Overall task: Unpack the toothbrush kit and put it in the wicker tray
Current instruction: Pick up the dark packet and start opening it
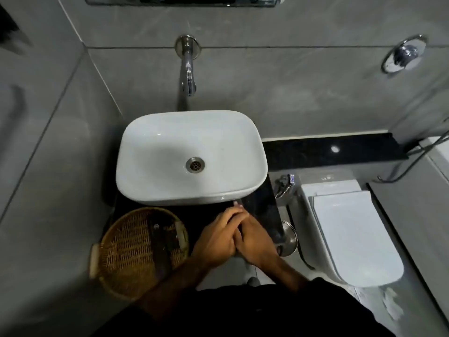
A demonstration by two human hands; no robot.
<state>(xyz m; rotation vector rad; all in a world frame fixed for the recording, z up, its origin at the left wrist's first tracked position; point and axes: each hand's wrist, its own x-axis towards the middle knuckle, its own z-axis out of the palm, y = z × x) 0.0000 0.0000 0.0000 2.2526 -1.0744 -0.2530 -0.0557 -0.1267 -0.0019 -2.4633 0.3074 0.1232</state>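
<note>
My left hand (pixel 215 239) and my right hand (pixel 256 242) are pressed together over the black counter, just in front of the basin. Their fingers close around a thin toothbrush kit (pixel 236 203). Only its pale tip shows past my fingertips; the rest is hidden inside my hands. The round wicker tray (pixel 109 242) sits on the counter to the left of my hands, partly over the counter's front edge. A dark flat item (pixel 159 242) lies in it, and I cannot tell what it is.
A white basin (pixel 150 142) stands on the black counter (pixel 263 210) under a chrome wall tap (pixel 187 71). To the right are a white toilet (pixel 352 234), a chrome round lid (pixel 290 235) and a spray fitting (pixel 284 183). Grey tiled walls close in on the left and at the back.
</note>
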